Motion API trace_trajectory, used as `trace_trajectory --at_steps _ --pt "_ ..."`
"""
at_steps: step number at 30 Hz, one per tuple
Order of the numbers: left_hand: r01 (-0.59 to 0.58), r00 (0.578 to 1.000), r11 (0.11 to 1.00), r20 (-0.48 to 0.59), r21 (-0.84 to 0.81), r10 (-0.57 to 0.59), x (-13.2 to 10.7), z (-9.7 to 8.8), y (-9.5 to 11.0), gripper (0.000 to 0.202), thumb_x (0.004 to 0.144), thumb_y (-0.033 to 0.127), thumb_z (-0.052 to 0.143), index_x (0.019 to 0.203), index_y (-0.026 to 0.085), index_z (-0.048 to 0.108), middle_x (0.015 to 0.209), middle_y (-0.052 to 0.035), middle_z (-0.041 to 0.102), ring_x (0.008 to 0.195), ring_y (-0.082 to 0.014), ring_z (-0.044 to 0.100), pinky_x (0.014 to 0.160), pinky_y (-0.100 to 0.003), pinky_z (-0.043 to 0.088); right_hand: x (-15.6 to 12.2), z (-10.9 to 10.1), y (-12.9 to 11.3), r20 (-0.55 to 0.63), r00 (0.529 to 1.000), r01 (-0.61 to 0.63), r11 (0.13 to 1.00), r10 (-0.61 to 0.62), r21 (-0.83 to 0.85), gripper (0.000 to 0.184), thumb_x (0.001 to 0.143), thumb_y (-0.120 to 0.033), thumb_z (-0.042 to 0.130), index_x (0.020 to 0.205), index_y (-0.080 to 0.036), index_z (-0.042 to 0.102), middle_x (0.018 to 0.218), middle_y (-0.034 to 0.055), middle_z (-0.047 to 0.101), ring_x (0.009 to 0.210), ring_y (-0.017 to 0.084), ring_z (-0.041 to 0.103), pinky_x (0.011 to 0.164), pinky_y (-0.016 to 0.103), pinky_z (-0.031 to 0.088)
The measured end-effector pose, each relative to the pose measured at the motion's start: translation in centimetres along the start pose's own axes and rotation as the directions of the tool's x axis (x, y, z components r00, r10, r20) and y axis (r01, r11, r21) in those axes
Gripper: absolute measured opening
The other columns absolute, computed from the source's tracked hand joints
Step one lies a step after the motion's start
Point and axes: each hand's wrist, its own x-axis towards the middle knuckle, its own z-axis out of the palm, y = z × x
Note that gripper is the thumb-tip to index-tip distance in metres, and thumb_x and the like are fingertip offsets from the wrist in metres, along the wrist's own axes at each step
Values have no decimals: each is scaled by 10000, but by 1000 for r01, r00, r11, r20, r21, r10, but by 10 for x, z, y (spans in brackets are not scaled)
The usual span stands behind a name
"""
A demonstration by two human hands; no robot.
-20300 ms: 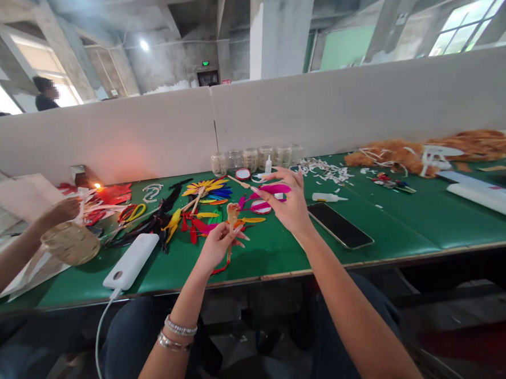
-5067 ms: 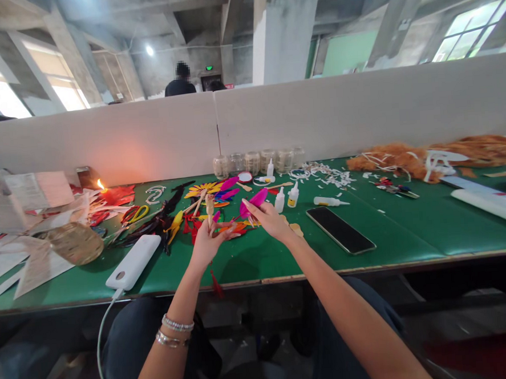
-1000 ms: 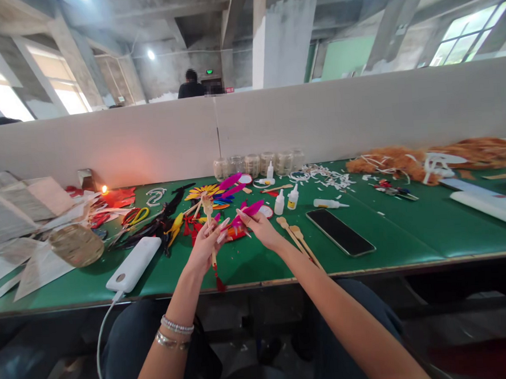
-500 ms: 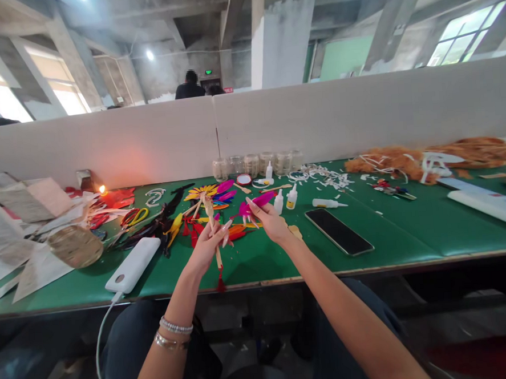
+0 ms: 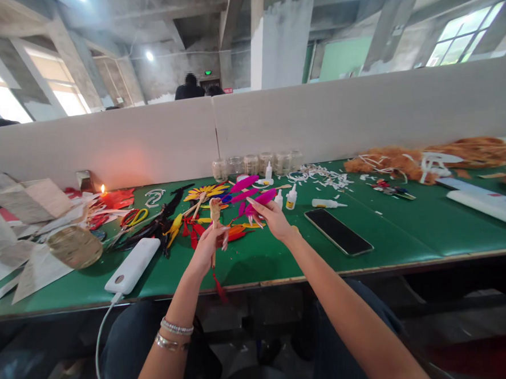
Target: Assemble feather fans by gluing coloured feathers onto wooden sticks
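My left hand [image 5: 208, 248] is closed around a pale wooden stick [image 5: 215, 212] held upright, its wider top end above my fingers. A red tassel [image 5: 219, 289] dangles from the stick's lower end at the table's front edge. Just to the right, my right hand [image 5: 277, 219] pinches magenta feathers [image 5: 262, 200] between thumb and fingers. More magenta feathers [image 5: 244, 183] show just beyond; whether these are in my grip or lie on the table, I cannot tell. Behind the stick is a fan of yellow feathers [image 5: 205, 192], with red and orange feathers [image 5: 238, 232] between my hands.
Glue bottles [image 5: 291, 197] and a phone [image 5: 339, 231] lie to the right; glass jars [image 5: 251, 165] line the partition. At left are a burning candle flame [image 5: 102, 189], yellow-handled scissors [image 5: 135, 218] and a white power bank [image 5: 133, 265] with a cable. Brown fluffy material [image 5: 388, 164] is far right.
The stick has turned in my left hand, and its tassel has swung slightly left. The magenta feathers near my right hand appear more spread out. My right hand has barely moved.
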Motion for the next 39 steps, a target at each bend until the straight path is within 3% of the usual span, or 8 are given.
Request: trace_trajectory --at_steps 5,10,16,22,25,31,39 --pt "56 992 998 -110 -30 -59 6 -7 -2 319 596 315 612 500 181 339 388 95 227 301 -22 178 314 -176 121 -2 4 -9 -50 998 35 995 -40 -90 381 778 -506 524 609 -170 582 418 -46 429 340 51 311 345 220 236" --pt "64 991 997 -115 30 -61 8 -5 -5 392 606 366 620 472 195 294 354 94 224 275 -23 168 309 -192 73 -8 14 -19 -194 962 147 963 -193 -227 306 763 -463 566 673 -172 599 499 -26 492 420 76 389 416 238 305" --pt "-2 978 986 -205 166 37 6 -1 -6 396 617 440 613 514 184 330 396 97 253 316 -21 184 334 -196 101 -14 21 -24 -356 780 315 814 -515 -488 237 773 -349 587 605 -183 559 532 -17 494 534 113 454 574 279 395" --pt "-51 974 958 -197 281 110 7 -7 -13 370 687 422 583 553 175 343 459 86 255 372 -29 195 371 -199 119 -4 11 -24 -454 670 358 791 -588 -496 153 773 -336 588 757 -184 586 818 38 576 811 169 551 757 335 441" --pt "-50 973 946 -200 321 119 7 -8 -15 359 697 405 581 554 174 345 469 79 250 389 -36 202 382 -202 121 -2 8 -24 -422 694 366 791 -583 -491 145 778 -328 584 801 -186 595 885 50 588 886 179 553 820 352 433" --pt "-62 961 946 -236 318 142 6 -6 -14 393 694 399 593 523 178 317 466 76 232 389 -40 203 384 -214 112 -2 11 -17 -452 766 308 878 -457 -366 195 772 -375 576 795 -185 613 796 42 612 809 176 570 747 322 451" --pt "-64 967 941 -213 331 141 7 -8 -14 389 708 410 566 526 178 313 473 74 229 388 -39 197 386 -209 112 -2 15 -16 -479 769 312 902 -424 -297 189 752 -362 602 701 -180 617 636 7 541 644 141 521 589 277 427"
